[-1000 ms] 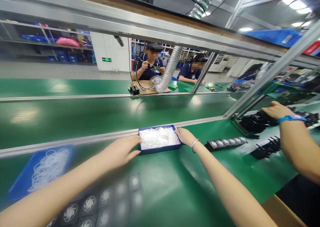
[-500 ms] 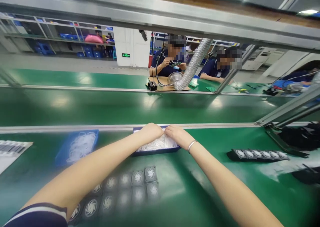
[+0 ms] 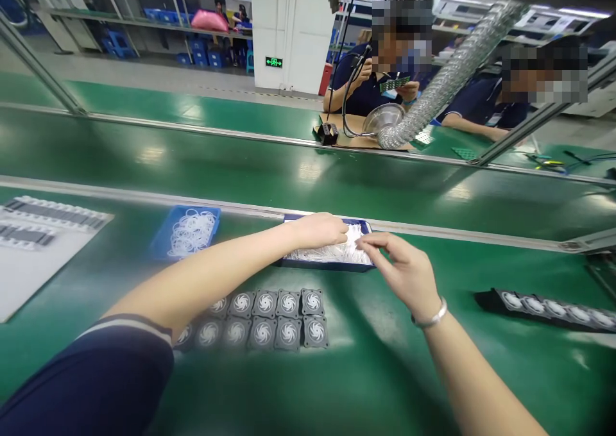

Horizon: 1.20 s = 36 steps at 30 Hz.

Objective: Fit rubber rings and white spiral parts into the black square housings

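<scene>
My left hand [image 3: 323,229] is over a dark blue tray [image 3: 332,265] heaped with thin white sticks [image 3: 353,249], its fingers curled down towards them. Whatever lies under those fingertips is hidden. At the tray's right end my right hand [image 3: 407,272] holds thumb and fingertips pinched together. What that pinch holds, if anything, is too small to make out. Below the left forearm, two rows of small square black fans [image 3: 289,302] with pale swirled centres lie on the green table; the forearm covers some of them.
A blue tray of white loops [image 3: 193,231] stands left of my hands. Farther left lies a white board [image 3: 43,256] with grey strips. A black strip of round fans [image 3: 553,308] is on the right. Beyond the metal rail, two people [image 3: 370,86] sit near a silver duct [image 3: 447,80].
My hands were close together over the tray; now the right one has drawn back to its right end, fingers pinched. The view has tilted and shifted.
</scene>
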{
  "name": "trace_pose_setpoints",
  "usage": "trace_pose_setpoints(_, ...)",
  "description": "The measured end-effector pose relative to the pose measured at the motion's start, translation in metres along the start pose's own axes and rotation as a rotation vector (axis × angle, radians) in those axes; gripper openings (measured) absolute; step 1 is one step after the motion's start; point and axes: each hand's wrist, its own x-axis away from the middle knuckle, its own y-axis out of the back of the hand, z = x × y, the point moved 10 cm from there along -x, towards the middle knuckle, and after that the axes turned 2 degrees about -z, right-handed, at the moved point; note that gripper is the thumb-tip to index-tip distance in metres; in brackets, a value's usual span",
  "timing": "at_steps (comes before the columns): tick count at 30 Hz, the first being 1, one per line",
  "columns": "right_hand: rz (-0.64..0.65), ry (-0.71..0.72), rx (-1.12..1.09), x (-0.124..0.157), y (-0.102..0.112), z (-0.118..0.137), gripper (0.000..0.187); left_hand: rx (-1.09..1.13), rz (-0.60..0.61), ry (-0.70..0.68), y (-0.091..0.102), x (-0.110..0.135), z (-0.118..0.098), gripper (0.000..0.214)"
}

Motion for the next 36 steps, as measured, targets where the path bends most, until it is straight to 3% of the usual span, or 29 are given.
trace_pose_setpoints(3,0.163,-0.039,-0.263,0.023,-0.021,0.039,0.012,0.082,-0.061,0.032,0.012,0.006,-0.001,0.014)
trace_pose_setpoints(6,0.213,-0.012,-0.364,0.040,-0.039,0.065,0.016,0.174,-0.166,0.141,0.031,0.021,-0.002,0.011)
trace_pose_setpoints(9,0.217,-0.035,-0.375,0.048,-0.051,0.065,0.016,0.278,-0.296,0.268,0.058,0.050,-0.007,0.013)
trace_pose_setpoints(12,0.232,-0.044,-0.356,0.050,-0.056,0.060,0.015,0.533,-0.421,0.419,0.076,0.090,-0.011,0.012)
trace_pose_setpoints(14,0.243,-0.019,-0.343,0.050,-0.058,0.061,0.015,0.647,-0.452,0.497,0.078,0.115,-0.018,0.012)
trace_pose_setpoints(18,0.284,0.032,-0.285,0.048,-0.063,0.067,0.006,0.660,-0.405,0.583,0.068,0.148,-0.039,0.008)
trace_pose_setpoints(24,0.260,-0.030,-0.234,0.042,-0.055,0.061,0.031,0.544,-0.294,0.482,0.053,0.156,-0.067,0.013)
trace_pose_setpoints(29,0.283,0.010,-0.259,0.050,-0.062,0.069,0.010,0.393,-0.229,0.407,0.042,0.154,-0.074,0.022)
trace_pose_setpoints(32,0.268,0.008,-0.257,0.052,-0.061,0.070,0.009,0.340,-0.184,0.321,0.040,0.154,-0.085,0.024)
trace_pose_setpoints(36,0.155,-0.060,-0.181,0.038,-0.041,0.049,0.011,0.354,-0.237,0.318,0.057,0.154,-0.078,0.026)
